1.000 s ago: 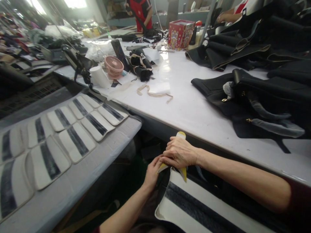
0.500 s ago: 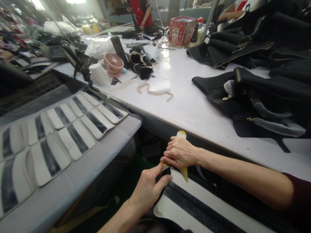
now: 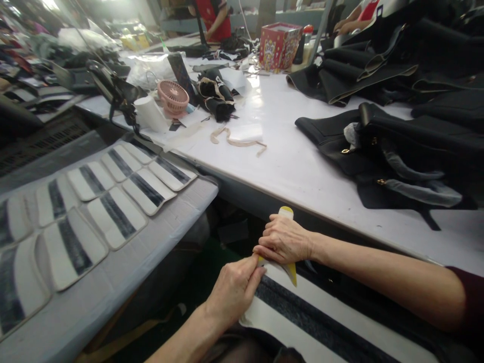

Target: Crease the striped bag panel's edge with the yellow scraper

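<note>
Nearest: a white panel w/ dark stripe (image 3: 321,322) lies across the person's lap, below the desk (image 3: 302,171) edge. Left hand (image 3: 234,290) has fingers closed, pinching the panel's top-left corner. Right hand (image 3: 283,241) is just beyond it, curled round a yellow tool (image 3: 286,212) whose lower tip touches the panel's upper edge; the 2 hands nearly touch. To the left, a grey side surface (image 3: 181,212) carries rows of small white striped pieces (image 3: 115,214). Further, on the desk: black bags (image 3: 397,146) at right, a beige strip (image 3: 236,141) mid, then a pink fan (image 3: 173,96) and white roll (image 3: 149,113). Far end: red box (image 3: 279,44) and another person in red (image 3: 214,17).
</note>
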The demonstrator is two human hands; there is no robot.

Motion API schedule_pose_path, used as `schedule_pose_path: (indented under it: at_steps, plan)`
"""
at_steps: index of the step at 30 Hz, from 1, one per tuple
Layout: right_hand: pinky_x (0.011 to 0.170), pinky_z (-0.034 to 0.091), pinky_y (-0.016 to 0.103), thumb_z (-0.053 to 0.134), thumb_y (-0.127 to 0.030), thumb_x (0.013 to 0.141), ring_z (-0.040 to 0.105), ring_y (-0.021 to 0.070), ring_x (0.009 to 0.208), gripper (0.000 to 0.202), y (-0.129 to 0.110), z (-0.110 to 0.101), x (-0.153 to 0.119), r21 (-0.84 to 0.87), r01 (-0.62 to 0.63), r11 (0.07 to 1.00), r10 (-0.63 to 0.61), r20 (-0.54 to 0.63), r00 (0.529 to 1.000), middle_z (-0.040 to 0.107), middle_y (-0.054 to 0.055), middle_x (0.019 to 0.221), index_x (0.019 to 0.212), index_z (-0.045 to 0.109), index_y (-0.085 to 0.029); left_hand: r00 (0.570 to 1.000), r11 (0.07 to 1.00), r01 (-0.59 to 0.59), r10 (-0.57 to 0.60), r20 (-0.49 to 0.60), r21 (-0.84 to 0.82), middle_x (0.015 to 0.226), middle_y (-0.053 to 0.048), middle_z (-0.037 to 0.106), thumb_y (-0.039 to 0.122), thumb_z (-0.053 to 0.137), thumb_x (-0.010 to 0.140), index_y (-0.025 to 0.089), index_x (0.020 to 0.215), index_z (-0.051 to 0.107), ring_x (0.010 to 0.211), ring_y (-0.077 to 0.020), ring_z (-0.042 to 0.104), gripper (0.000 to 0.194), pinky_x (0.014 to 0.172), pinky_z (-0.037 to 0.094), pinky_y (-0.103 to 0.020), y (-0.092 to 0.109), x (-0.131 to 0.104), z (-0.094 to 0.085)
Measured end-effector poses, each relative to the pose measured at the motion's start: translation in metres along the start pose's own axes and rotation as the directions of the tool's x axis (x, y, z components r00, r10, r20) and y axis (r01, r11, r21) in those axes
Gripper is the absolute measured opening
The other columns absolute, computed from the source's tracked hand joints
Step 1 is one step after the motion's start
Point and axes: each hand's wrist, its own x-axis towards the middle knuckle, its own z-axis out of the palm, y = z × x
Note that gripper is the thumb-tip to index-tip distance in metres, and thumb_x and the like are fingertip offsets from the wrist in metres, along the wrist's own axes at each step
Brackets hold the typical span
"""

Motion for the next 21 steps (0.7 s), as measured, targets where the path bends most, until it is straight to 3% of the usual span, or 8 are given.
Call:
schedule_pose_path:
  at_steps: [3,6,8,11,15,17,21]
  plan:
    - [0.066,0.02,0.036,0.031,-0.041,0.102,0.053,0.014,0.058,0.052,-0.008,-0.001,-0.008,-0.014,-0.07,0.997,0.071,0.029,0.997,0.065,0.003,0.059,0.063,0.057,-0.019,0.998,0.999,-0.051,0.051,-0.023,0.003,0.091,-0.008,0.065,0.034,0.038,0.1,0.017,0.094,0.059,0.081,-0.0207,0.062,0.028,0.073,0.043,-0.03,-0.001,0.0,0.001]
    - [0.066,0.02,0.035,0.028,-0.04,0.103,0.052,0.0136,0.057,0.052,-0.018,-0.004,-0.015,-0.018,-0.173,0.985,0.174,0.042,0.984,0.065,0.003,0.06,0.065,0.057,-0.019,0.999,0.967,-0.036,0.028,-0.033,-0.251,0.094,-0.006,0.067,0.038,0.041,0.099,0.017,0.094,0.064,0.088,-0.0214,0.062,0.032,0.078,0.044,-0.03,-0.002,0.006,0.001]
    - [0.066,0.021,0.034,0.027,-0.04,0.103,0.052,0.0131,0.058,0.053,-0.024,-0.006,-0.019,-0.012,-0.234,0.972,0.234,0.043,0.971,0.065,0.002,0.062,0.065,0.057,-0.019,0.997,0.858,0.074,-0.074,0.02,-0.508,0.092,-0.005,0.069,0.047,0.041,0.098,0.016,0.091,0.068,0.089,-0.0222,0.062,0.042,0.077,0.045,-0.03,-0.005,0.015,0.002]
    - [0.066,0.022,0.033,0.026,-0.04,0.104,0.054,0.013,0.06,0.054,-0.031,-0.009,-0.024,-0.01,-0.292,0.956,0.293,0.039,0.955,0.067,0.002,0.065,0.067,0.058,-0.019,0.97,0.611,0.236,-0.2,0.14,-0.756,0.089,-0.006,0.071,0.058,0.049,0.092,0.013,0.088,0.071,0.084,-0.0217,0.062,0.051,0.075,0.045,-0.03,-0.014,0.031,0.01]
    - [0.068,0.024,0.034,0.024,-0.041,0.105,0.058,0.0143,0.063,0.055,-0.037,-0.009,-0.036,-0.063,-0.36,0.931,0.363,0.036,0.931,0.067,0.002,0.067,0.068,0.059,-0.019,0.946,0.377,0.324,-0.141,0.292,-0.868,0.093,-0.008,0.072,0.057,0.065,0.082,0.012,0.1,0.073,0.084,-0.0202,0.062,0.048,0.079,0.044,-0.029,-0.024,0.042,0.019]
    - [0.068,0.026,0.034,0.022,-0.043,0.105,0.059,0.0153,0.063,0.057,-0.04,-0.008,-0.043,-0.095,-0.397,0.913,0.403,0.053,0.914,0.067,0.003,0.066,0.068,0.058,-0.019,0.943,0.403,0.332,-0.113,0.313,-0.853,0.097,-0.009,0.073,0.056,0.065,0.083,0.014,0.107,0.073,0.089,-0.0214,0.063,0.049,0.082,0.044,-0.03,-0.024,0.044,0.018]
    - [0.067,0.028,0.034,0.02,-0.042,0.105,0.062,0.019,0.066,0.057,-0.05,-0.014,-0.059,-0.188,-0.508,0.841,0.531,0.102,0.841,0.068,0.006,0.069,0.072,0.06,-0.019,0.958,0.567,0.274,-0.091,0.272,-0.776,0.103,-0.008,0.073,0.05,0.073,0.078,0.016,0.106,0.075,0.099,-0.0242,0.062,0.045,0.092,0.041,-0.032,-0.022,0.052,0.009]
